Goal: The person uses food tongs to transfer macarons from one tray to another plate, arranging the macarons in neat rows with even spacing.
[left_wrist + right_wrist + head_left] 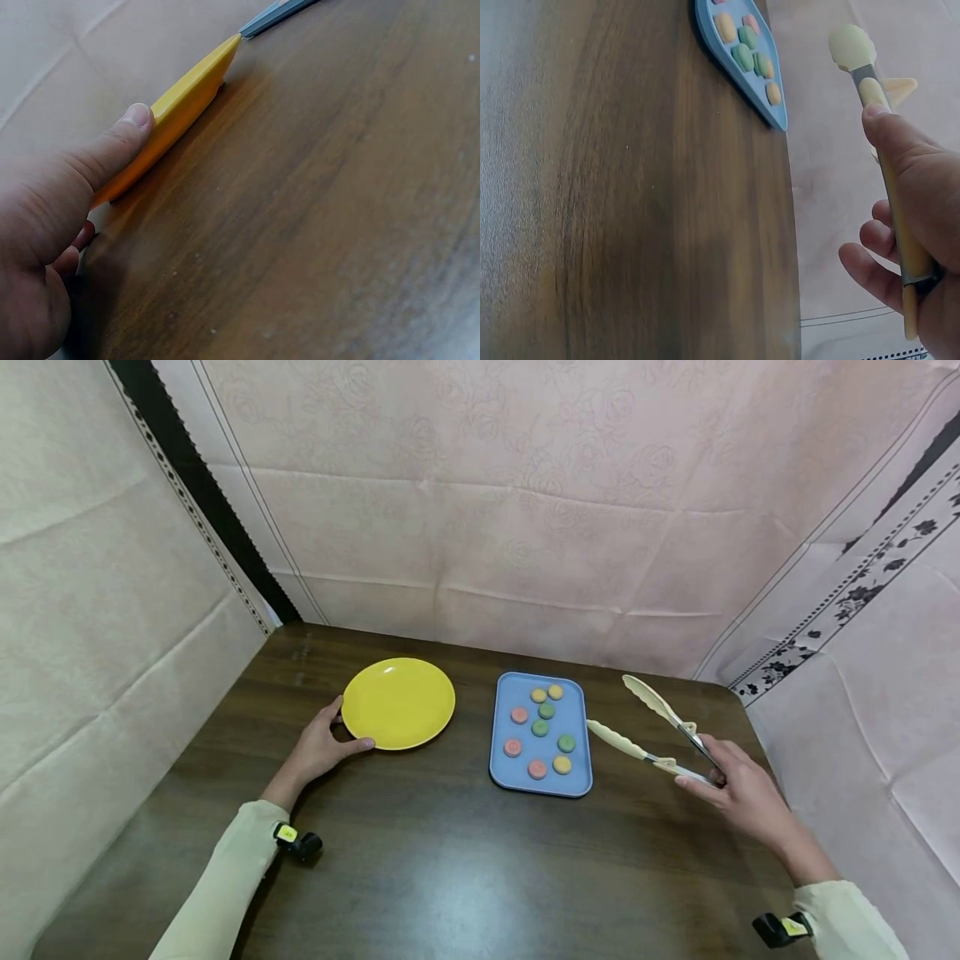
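My left hand (325, 748) holds the yellow plate (398, 703) by its left edge, thumb at the near rim and fingers at the far left side. In the left wrist view the thumb (124, 135) lies along the rim of the plate. My right hand (742, 789) grips a pair of tongs (678, 767) with cream-coloured tips. The tongs' arms are spread apart, pointing left, and the nearer tip reaches the right edge of the blue tray (505, 743). On that tray lie several pink, green and yellow macarons (539, 727).
All of this stands on a dark brown wooden table (420, 843). Pale patterned cloth (480, 527) hangs behind the table and on both sides. Each wrist wears a small black camera, the left one (300, 842) close over the tabletop.
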Tool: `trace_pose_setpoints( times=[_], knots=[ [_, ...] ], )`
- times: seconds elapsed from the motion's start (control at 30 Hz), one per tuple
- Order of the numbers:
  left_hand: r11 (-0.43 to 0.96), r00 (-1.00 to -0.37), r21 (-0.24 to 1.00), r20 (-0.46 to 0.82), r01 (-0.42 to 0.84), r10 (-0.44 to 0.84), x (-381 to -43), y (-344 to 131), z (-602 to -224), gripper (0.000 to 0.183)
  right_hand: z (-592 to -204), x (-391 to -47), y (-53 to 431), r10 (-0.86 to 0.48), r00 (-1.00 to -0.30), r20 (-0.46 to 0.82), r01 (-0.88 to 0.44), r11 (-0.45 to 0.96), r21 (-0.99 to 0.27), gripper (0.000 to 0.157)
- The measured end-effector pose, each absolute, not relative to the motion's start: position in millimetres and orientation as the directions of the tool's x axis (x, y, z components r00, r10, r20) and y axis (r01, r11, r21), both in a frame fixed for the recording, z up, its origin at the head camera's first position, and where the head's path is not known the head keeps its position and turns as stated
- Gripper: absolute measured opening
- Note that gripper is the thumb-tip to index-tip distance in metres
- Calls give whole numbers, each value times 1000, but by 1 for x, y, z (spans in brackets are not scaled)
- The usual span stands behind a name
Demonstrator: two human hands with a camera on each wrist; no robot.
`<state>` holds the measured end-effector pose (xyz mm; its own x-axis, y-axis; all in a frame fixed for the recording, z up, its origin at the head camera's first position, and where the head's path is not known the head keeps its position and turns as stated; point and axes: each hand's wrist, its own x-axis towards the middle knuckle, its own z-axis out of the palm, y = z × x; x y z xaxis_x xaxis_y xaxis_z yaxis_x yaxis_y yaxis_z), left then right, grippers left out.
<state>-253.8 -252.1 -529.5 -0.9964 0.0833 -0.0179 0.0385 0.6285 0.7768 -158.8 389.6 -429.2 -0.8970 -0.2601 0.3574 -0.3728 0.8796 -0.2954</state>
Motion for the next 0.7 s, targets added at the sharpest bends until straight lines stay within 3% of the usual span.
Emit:
trace_pose_setpoints(
  times=[0.7],
  knots=[
    [614,-997,789,-26,24,73,-253,-252,-530,129,-442,-157,375,-332,-913,238,-397,858,-326,63]
  ],
)
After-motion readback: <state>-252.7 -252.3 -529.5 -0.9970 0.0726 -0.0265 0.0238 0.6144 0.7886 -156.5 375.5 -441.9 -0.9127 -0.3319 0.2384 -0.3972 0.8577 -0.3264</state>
